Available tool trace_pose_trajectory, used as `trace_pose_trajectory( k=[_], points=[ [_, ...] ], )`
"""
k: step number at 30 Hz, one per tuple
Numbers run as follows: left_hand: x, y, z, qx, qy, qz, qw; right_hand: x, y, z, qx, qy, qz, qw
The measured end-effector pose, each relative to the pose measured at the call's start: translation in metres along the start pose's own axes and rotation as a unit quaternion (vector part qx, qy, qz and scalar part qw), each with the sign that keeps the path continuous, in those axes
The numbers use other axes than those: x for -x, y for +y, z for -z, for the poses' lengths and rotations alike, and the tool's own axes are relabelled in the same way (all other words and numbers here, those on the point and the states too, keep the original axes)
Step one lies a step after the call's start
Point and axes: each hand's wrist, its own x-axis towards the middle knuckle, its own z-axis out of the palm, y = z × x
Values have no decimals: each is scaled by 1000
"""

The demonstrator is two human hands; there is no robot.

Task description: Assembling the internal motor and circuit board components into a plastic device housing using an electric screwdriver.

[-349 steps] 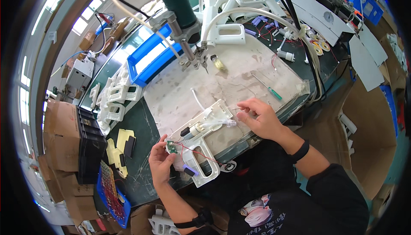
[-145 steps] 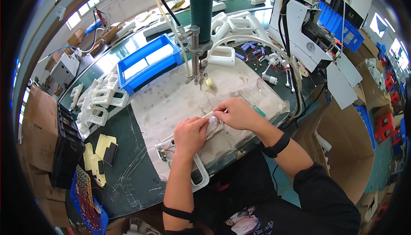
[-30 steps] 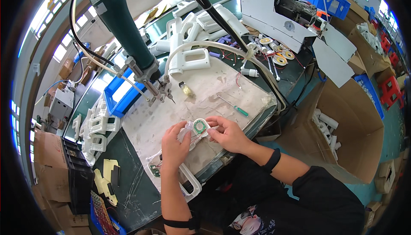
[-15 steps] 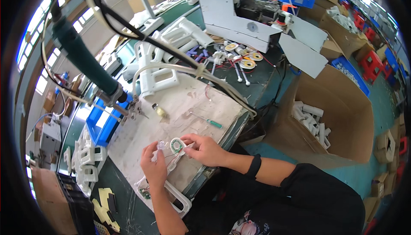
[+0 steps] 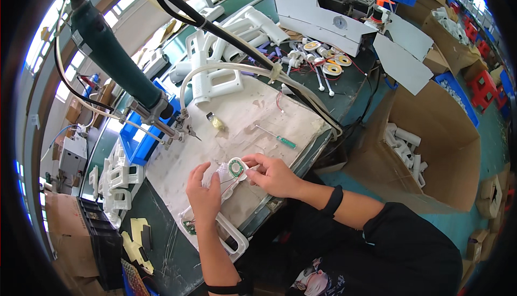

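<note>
left hand [image 5: 205, 194]: spread, left of ring [image 5: 235, 162];
right hand [image 5: 271, 176]: pinching ring;
wires [image 5: 237, 180] by ring: could snap if we tug

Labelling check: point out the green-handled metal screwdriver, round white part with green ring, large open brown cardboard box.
Screwdriver [image 5: 284, 141], head view: green handle.
Round white part [image 5: 236, 169], head view: middle of its face.
Cardboard box [image 5: 447, 156], head view: bare inner wall.
</note>
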Motion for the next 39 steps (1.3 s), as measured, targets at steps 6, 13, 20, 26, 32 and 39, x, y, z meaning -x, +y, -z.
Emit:
trace_pose_trajectory(
  k=[6, 13, 20, 26, 32, 39],
  points=[
    [9, 12, 7, 6, -28, -66, 997, -1, 4, -3, -9, 19, 24, 999],
    [14, 16, 5, -27, -92, -110, 989, -2, 7, -3, -28, 17, 29, 999],
    [16, 15, 3, -45, -105, -102, 988, -1, 5, -3, -10, 22, 36, 999],
    [15, 10, 3, -49, -110, -110, 987, 1, -2, 0, 5, -4, 4, 1000],
    [13, 7, 5, -4, -119, -91, 989, 0, -2, -1, -6, -5, 6, 1000],
    [9, 19, 6, 83, -62, -42, 994, 7, -4, -8, -71, 44, 46, 995]
  ],
)
